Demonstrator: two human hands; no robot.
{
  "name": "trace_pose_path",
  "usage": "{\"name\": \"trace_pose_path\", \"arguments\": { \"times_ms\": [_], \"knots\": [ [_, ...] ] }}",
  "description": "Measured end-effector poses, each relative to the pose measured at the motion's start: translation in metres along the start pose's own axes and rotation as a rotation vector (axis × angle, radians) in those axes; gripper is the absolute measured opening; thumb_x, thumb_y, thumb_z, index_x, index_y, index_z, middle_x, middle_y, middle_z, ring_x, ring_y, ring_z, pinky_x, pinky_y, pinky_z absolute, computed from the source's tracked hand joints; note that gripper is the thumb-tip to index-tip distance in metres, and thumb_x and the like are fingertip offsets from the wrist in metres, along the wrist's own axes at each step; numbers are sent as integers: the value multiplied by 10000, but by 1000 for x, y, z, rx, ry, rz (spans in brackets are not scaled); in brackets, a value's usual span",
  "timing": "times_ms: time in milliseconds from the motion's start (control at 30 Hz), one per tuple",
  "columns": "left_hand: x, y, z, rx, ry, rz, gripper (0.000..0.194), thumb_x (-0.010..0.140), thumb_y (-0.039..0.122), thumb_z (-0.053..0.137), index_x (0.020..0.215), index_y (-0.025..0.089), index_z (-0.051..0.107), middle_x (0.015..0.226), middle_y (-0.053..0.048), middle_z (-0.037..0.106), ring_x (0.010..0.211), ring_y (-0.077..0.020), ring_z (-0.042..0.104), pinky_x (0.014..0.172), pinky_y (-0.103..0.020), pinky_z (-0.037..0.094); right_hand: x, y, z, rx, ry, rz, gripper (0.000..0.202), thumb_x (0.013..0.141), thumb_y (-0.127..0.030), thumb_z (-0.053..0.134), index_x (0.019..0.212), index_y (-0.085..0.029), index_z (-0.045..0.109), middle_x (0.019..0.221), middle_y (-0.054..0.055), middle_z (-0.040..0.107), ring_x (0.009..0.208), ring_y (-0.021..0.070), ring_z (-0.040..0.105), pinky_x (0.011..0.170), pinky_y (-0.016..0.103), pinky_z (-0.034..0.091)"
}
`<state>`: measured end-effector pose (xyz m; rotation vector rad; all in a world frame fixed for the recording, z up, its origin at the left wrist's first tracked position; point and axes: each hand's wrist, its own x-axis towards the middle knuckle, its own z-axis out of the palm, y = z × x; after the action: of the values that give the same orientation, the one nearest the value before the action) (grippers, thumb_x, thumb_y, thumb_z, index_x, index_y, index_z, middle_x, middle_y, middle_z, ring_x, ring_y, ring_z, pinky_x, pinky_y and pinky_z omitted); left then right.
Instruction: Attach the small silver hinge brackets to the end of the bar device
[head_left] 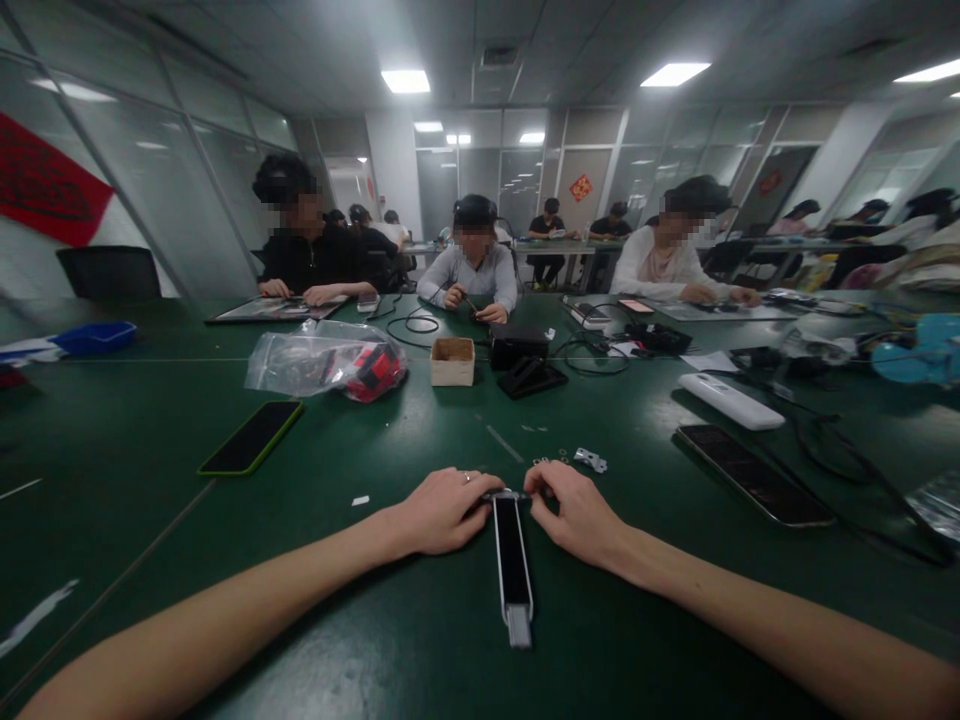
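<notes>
A long device (512, 560) with a black face, pale edges and a grey end piece lies on the green table, its far end between my hands. My left hand (448, 510), with a ring on one finger, has its fingers closed on the left side of that far end. At the right side, my right hand (574, 512) has its thumb and fingers curled together by a small dark part sticking out from the end. Just beyond my right hand is a small silvery metal piece (591, 460), with tiny rings near it.
Phones lie at left (251, 438) and right (754, 475), beside a white device (731, 402). Farther back are a plastic bag (326, 360), a small box (452, 362), a black stand (532, 376) and cables. Several people sit across the table.
</notes>
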<state>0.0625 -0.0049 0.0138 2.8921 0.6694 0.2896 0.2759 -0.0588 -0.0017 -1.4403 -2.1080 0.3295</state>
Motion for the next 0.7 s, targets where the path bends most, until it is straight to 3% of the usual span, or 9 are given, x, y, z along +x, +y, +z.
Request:
{"name": "trace_pose_path", "arguments": {
  "times_ms": [700],
  "knots": [
    [0,1,0,6,-14,-10,278,872,196,413,1141,183,481,957,-55,634,822,-193,607,725,-292,450,0,0,0,32,45,-107,80,789,-123,499,834,-174,540,805,32,574,727,149,523,667,296,452]
  ]
}}
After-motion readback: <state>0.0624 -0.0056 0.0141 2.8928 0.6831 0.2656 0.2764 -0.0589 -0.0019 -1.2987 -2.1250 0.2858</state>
